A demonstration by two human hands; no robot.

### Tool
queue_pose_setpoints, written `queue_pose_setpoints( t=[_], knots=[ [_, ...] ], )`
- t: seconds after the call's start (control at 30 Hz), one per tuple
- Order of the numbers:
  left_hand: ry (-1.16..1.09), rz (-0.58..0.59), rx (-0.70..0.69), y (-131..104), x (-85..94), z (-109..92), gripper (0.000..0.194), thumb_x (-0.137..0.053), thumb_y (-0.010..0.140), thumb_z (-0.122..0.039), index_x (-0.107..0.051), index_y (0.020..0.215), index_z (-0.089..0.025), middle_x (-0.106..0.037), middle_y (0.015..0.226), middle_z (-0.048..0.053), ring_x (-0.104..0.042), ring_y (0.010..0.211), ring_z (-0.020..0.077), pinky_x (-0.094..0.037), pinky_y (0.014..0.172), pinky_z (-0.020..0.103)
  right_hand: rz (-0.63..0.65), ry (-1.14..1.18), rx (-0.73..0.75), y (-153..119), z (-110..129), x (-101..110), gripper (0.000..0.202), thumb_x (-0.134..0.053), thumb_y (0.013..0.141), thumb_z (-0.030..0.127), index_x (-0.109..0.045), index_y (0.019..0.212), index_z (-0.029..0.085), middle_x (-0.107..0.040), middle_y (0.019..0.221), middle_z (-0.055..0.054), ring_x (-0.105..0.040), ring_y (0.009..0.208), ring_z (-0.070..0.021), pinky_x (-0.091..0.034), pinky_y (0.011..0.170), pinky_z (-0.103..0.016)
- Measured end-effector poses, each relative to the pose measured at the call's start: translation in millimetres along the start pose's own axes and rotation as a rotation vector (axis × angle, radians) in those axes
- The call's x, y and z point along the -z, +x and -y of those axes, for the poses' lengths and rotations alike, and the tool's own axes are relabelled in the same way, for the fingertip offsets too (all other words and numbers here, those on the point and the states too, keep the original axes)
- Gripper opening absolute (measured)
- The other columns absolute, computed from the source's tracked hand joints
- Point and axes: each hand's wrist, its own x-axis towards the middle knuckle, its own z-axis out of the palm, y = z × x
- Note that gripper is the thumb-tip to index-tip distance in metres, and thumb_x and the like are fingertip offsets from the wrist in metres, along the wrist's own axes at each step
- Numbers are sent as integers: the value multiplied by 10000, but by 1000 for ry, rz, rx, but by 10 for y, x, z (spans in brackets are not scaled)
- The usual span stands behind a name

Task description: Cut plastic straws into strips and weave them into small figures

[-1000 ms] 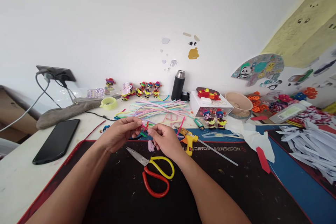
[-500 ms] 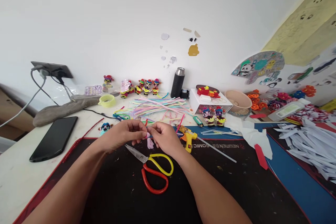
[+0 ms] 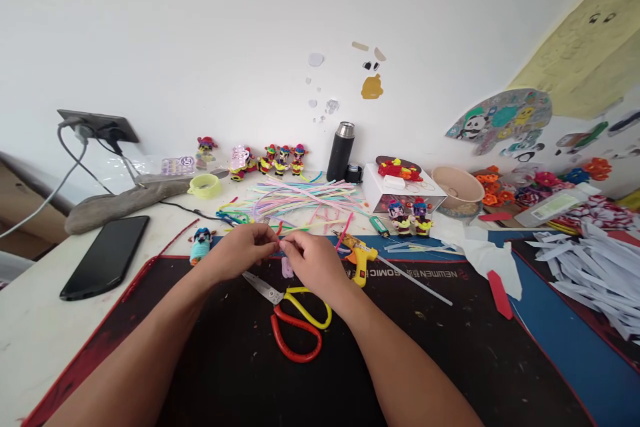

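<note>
From my distance I begin with the black smartphone [image 3: 106,257], face up on the white table [image 3: 30,340] beside the black mat [image 3: 240,373], probably parked there to be out of my forearm's way. A turquoise-bodied figure [image 3: 201,247] sits at the mat's far edge, just beyond my left wrist. My left hand [image 3: 246,252] has thumb and fingers drawn together in a narrow pinch, meeting the other hand's tips. A bit of red chenille stem [image 3: 280,227] shows above that meeting point; the contact itself is hidden, but I judge both hands to be gripping this one small piece, too slight for a palm. Below hangs or lies a lilac looped piece [image 3: 287,267]; whether it joins the red I cannot tell. The scissors [image 3: 273,295] rest beneath, handles toward me, presumably for easy pickup. My right hand [image 3: 315,263] is equally pinched, no gap showing at its tips. Behind spreads a heap of pastel chenille stems [image 3: 310,199], likely kept within reach. Right of the hand lies the yellow glue gun [image 3: 361,260], a translucent glue stick [image 3: 416,281] beside it.
</note>
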Motion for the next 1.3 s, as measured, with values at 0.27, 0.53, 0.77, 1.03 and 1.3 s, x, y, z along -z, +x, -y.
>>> queue_pose_setpoints(
  t=[0.27,0.53,0.77,1.03,1.3],
  knots=[
    [-223,-52,55,80,-77,63,320,-825,652,-475,-740,749,-182,-702,659,13,-604,583,179,-476,579,279,37,-264,2,-18,38,-38,296,-533,1057,335,-749,1229,228,-812,1051,-86,-735,915,-243,-415,726,-308],
    [-489,-79,80,85,-51,90,369,-903,615,-442,-757,789,-152,-700,711,25,-561,595,135,-463,590,259,48,-222,16,-24,49,-62,245,-547,1048,307,-776,1072,225,-794,882,-56,-698,805,-210,-370,696,-295],
    [-719,-20,122,59,-6,88,316,-939,624,-363,-758,772,-151,-688,697,36,-553,570,114,-455,548,228,34,-27,1,0,16,-24,232,-559,1032,278,-736,893,222,-739,768,-11,-632,713,-168,-348,647,-268],
    [-660,167,105,-36,82,-39,321,-943,631,-396,-777,762,-154,-684,697,40,-558,581,122,-459,545,228,61,46,5,15,-3,-16,266,-569,1022,277,-700,801,209,-704,690,8,-614,653,-149,-348,628,-254],
    [-179,233,-35,-74,123,-60,289,-824,747,-471,-776,834,-200,-678,675,12,-573,610,163,-415,535,236,83,-272,8,27,-59,-18,187,-614,998,271,-786,942,225,-784,866,-50,-666,776,-194,-319,649,-293]
  ],
)
